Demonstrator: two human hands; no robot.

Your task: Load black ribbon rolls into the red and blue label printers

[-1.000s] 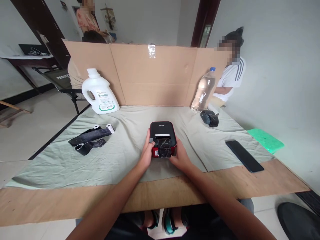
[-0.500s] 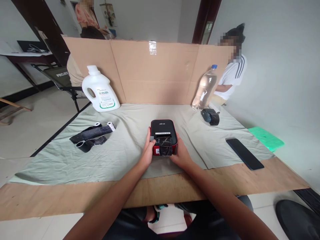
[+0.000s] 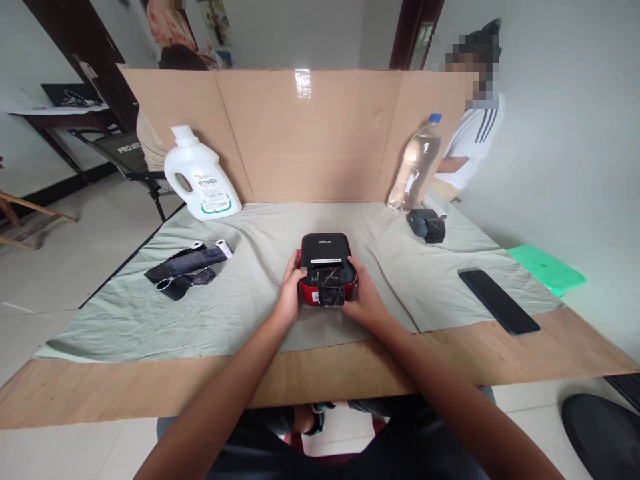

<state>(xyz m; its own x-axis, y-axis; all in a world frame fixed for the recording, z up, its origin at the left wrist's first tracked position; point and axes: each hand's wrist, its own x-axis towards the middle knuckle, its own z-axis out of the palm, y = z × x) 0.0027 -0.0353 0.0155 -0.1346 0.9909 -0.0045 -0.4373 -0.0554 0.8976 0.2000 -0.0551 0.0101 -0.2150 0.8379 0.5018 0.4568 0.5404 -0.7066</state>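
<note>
The left hand and right hand gripped opposite sides of a black-and-red device, a dark strip hanging over its front. On the cloth-covered counter, black rolls lay leftward, a phone rightward; a white jug and clear bottle stood farther back.

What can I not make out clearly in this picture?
All in the head view:
Black-and-red device: underside hidden by its own body.
White strip on it: print too small.
Person in beige: mostly hidden by cardboard screen.
Round black object: cut off by right edge.
</note>
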